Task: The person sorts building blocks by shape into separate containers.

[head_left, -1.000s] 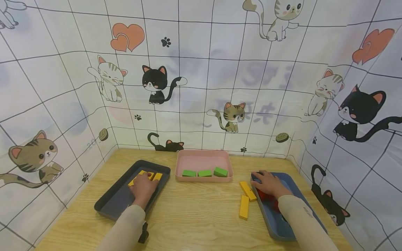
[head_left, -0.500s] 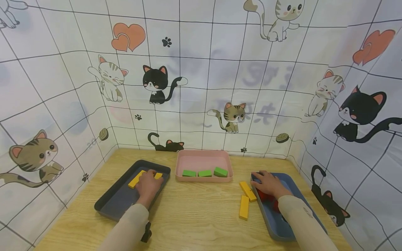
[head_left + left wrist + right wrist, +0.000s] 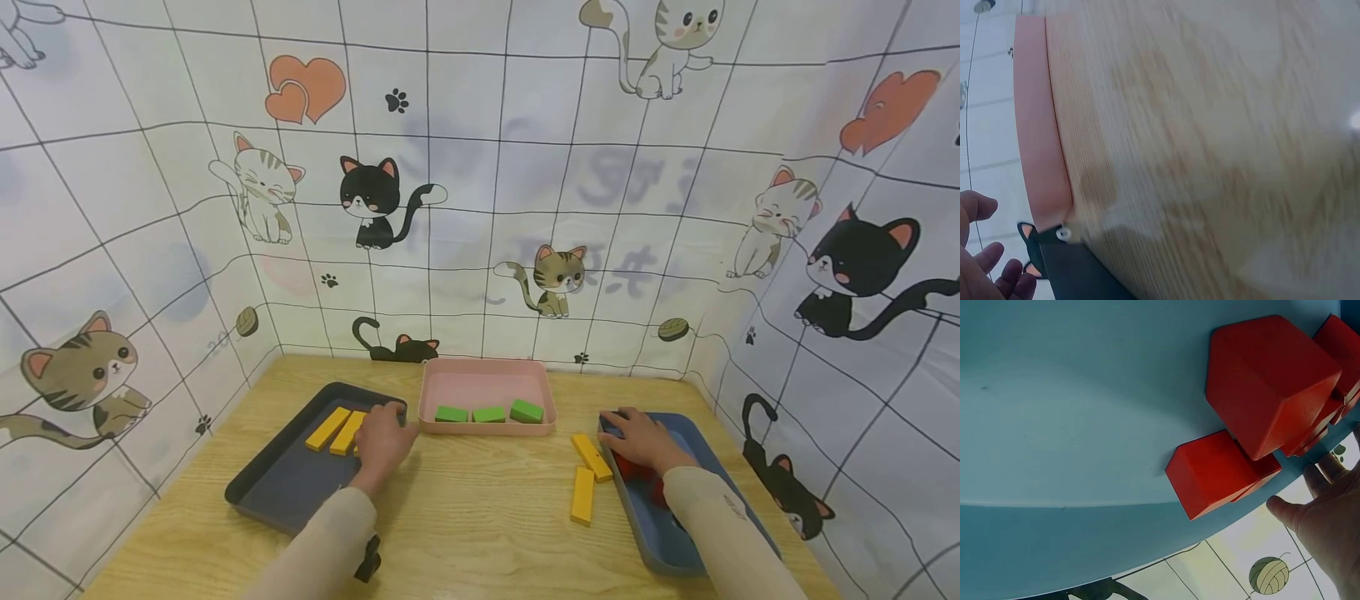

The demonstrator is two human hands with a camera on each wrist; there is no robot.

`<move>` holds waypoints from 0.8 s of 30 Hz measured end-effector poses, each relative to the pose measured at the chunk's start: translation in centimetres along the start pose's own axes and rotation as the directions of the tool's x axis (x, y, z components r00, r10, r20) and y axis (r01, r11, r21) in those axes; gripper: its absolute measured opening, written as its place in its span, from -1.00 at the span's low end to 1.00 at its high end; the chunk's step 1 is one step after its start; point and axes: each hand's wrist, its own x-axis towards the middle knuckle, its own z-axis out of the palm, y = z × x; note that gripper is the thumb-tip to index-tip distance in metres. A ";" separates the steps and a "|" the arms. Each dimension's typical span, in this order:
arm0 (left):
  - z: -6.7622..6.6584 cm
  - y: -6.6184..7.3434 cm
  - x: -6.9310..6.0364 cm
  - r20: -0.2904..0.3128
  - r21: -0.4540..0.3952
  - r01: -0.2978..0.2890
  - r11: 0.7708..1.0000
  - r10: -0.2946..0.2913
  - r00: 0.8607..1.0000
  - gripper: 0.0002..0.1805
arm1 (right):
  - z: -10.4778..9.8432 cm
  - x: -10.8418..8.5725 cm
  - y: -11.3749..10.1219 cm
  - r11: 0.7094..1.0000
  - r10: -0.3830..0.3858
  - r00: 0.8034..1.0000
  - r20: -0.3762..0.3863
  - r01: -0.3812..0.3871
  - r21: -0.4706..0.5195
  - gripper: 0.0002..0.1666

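My left hand (image 3: pixel 384 442) is over the right side of the dark grey tray (image 3: pixel 277 492). In the left wrist view its fingers (image 3: pixel 988 256) are loosely bent with nothing between them. Two yellow blocks (image 3: pixel 327 428) lie side by side in that tray; a bit of another shows beside the hand, which hides the rest. On the right, my right hand (image 3: pixel 641 442) rests at the left far edge of the blue tray (image 3: pixel 720 500), fingers spread. Several red blocks (image 3: pixel 1272 381) sit in this tray, close to the hand but not held.
A pink tray (image 3: pixel 487 387) stands at the back middle, holding three green blocks (image 3: pixel 489 414). Two loose yellow blocks (image 3: pixel 582 496) lie on the wooden table (image 3: pixel 480 517) left of the blue tray. A cat-patterned cloth (image 3: pixel 465 200) hangs around the table.
My left hand has moved rightward across the dark grey tray, from over the yellow blocks to its right side, uncovering two of them. The right hand has stayed in place.
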 end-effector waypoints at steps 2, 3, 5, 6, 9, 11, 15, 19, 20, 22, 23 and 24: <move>0.3 0.6 -0.3 0.000 -0.003 -0.022 1.000 0.022 1.000 -0.53 | 0.0 0.1 0.0 1.000 0.001 1.000 0.001 -0.001 0.000 -0.25; 0.5 0.9 -0.5 0.001 -0.010 -0.030 1.000 0.030 1.000 -0.54 | 0.1 0.1 0.0 1.000 0.000 1.000 0.000 0.000 -0.001 -0.25; 0.9 1.4 -0.9 0.005 -0.015 -0.036 0.999 0.036 0.999 -0.54 | 0.1 0.2 0.0 1.000 0.004 1.000 0.002 -0.004 -0.002 -0.25; 1.1 1.7 -1.1 0.007 -0.017 -0.040 0.999 0.040 0.999 -0.55 | 0.1 0.2 0.0 1.000 0.004 1.000 0.002 -0.004 -0.002 -0.25; 1.7 2.4 -1.6 0.000 -0.019 -0.062 0.998 0.063 0.998 -0.57 | 0.2 0.2 0.0 1.000 0.006 1.000 0.000 -0.006 -0.005 -0.24; 2.1 2.9 -1.9 -0.004 -0.023 -0.088 0.996 0.088 0.996 -0.57 | 0.2 0.2 0.0 1.000 0.008 1.000 -0.001 -0.008 -0.003 -0.24; 2.8 3.9 -2.4 0.014 -0.041 -0.135 0.990 0.136 0.991 -0.58 | 0.3 0.3 0.1 1.000 0.008 1.000 -0.004 -0.008 -0.002 -0.24; 3.5 4.9 -3.0 0.038 -0.064 -0.159 0.985 0.161 0.986 -0.58 | 0.5 0.4 0.3 1.000 0.005 1.000 -0.005 -0.005 -0.007 -0.24; 3.6 5.2 -3.1 0.042 -0.073 -0.161 0.984 0.164 0.986 -0.58 | 0.5 0.4 0.3 1.000 0.005 1.000 -0.005 -0.005 -0.008 -0.24; 4.0 5.6 -3.4 0.060 -0.097 -0.156 0.983 0.162 0.985 -0.57 | 0.5 0.4 0.3 1.000 0.003 1.000 -0.006 -0.003 -0.006 -0.24; 4.1 5.8 -3.6 0.068 -0.110 -0.153 0.982 0.161 0.985 -0.56 | 0.5 0.4 0.3 1.000 0.003 1.000 -0.007 -0.003 -0.005 -0.24; 4.3 6.0 -3.8 0.073 -0.118 -0.159 0.980 0.169 0.983 -0.56 | 0.5 0.4 0.3 1.000 0.002 1.000 -0.008 -0.002 -0.003 -0.24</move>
